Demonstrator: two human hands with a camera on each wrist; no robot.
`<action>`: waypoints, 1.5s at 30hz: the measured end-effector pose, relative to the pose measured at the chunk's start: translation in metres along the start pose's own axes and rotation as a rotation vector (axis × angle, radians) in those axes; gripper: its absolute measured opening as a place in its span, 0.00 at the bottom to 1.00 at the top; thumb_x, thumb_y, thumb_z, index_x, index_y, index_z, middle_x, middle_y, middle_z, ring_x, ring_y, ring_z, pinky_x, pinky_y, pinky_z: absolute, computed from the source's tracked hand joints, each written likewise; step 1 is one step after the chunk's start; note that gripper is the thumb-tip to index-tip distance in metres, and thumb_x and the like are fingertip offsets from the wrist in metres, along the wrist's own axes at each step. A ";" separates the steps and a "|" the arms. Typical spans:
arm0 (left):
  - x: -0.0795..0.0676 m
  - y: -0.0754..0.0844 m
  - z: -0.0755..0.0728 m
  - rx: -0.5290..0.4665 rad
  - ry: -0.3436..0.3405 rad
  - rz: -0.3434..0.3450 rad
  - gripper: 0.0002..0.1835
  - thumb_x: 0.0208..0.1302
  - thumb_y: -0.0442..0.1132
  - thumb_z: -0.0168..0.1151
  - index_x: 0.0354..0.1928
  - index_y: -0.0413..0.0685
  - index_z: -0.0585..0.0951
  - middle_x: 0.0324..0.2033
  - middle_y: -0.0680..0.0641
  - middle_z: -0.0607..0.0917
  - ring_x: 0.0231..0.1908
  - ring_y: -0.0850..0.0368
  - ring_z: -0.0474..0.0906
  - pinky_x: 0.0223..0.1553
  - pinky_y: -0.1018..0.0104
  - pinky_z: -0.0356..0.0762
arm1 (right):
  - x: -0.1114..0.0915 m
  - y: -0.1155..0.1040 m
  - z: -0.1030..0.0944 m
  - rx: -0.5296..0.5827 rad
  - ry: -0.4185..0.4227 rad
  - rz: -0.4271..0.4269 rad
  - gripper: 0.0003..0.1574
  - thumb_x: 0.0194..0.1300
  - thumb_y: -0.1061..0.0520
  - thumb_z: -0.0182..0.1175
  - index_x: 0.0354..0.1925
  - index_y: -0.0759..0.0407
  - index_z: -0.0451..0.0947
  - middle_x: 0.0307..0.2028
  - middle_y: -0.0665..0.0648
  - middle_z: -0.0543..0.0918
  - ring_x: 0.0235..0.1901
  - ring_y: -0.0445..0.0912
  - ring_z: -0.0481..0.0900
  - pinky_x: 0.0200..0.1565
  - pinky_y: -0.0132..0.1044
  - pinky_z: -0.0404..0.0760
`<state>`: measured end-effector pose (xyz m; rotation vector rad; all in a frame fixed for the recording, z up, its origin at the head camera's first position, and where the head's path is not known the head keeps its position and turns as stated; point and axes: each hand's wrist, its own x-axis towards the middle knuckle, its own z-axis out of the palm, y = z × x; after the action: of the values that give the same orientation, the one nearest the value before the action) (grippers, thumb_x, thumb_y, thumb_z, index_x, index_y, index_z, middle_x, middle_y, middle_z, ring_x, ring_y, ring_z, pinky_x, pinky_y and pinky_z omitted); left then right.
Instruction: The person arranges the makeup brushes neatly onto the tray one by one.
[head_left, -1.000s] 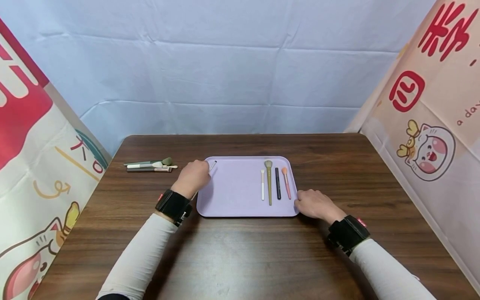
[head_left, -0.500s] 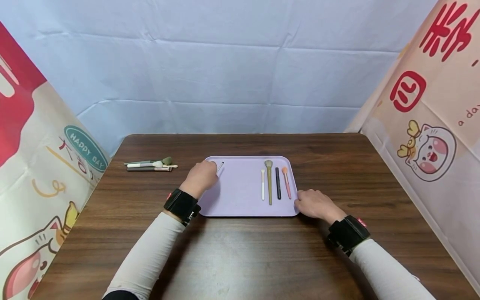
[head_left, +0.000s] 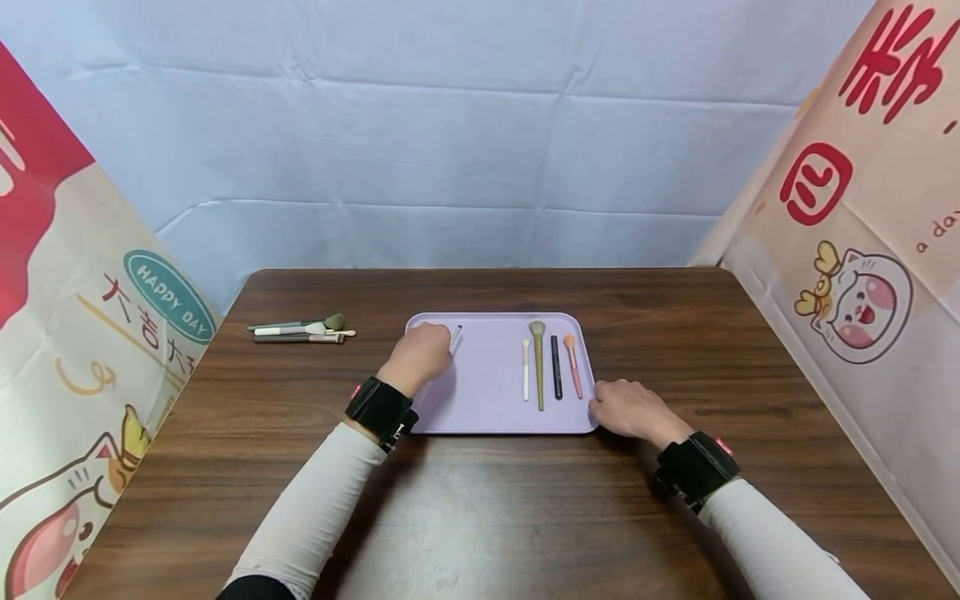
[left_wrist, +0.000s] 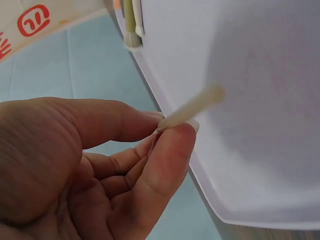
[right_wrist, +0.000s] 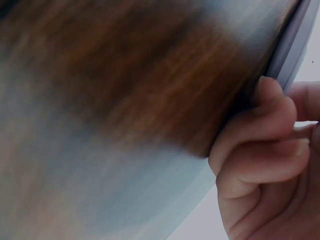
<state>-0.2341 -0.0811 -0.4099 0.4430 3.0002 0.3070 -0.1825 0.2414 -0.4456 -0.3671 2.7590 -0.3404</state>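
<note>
Over the left part of the lilac tray (head_left: 483, 392), my left hand (head_left: 420, 354) pinches a slim pale makeup brush (head_left: 455, 336) between thumb and fingertips. The left wrist view shows the blunt end of its handle (left_wrist: 200, 105) sticking out past the fingers. On the tray's right side a small white brush (head_left: 526, 371), an olive brush (head_left: 539, 371), a black slim brush (head_left: 557, 371) and a pink brush (head_left: 574, 371) lie side by side, apart from each other. My right hand (head_left: 633, 410) grips the tray's right rim near the front corner, fingers curled at the edge.
A small heap of makeup brushes (head_left: 292, 332) lies on the wooden table (head_left: 480, 517) left of the tray. A pale cloth (head_left: 450, 167) hangs behind the table, and printed cloths (head_left: 840, 208) hang at both sides.
My left hand has moved right with the brush, from the tray's left edge to further over the tray. My right hand and the other brushes stay where they were.
</note>
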 end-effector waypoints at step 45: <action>0.027 0.064 0.023 -0.042 0.010 -0.038 0.08 0.65 0.30 0.58 0.38 0.41 0.87 0.34 0.43 0.88 0.30 0.50 0.81 0.35 0.56 0.81 | 0.001 0.002 0.000 0.010 -0.010 0.003 0.13 0.70 0.55 0.52 0.33 0.61 0.78 0.23 0.55 0.74 0.23 0.48 0.72 0.27 0.39 0.67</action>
<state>-0.2398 -0.0088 -0.4201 0.3819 3.0017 0.3699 -0.1841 0.2430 -0.4470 -0.3608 2.7471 -0.3500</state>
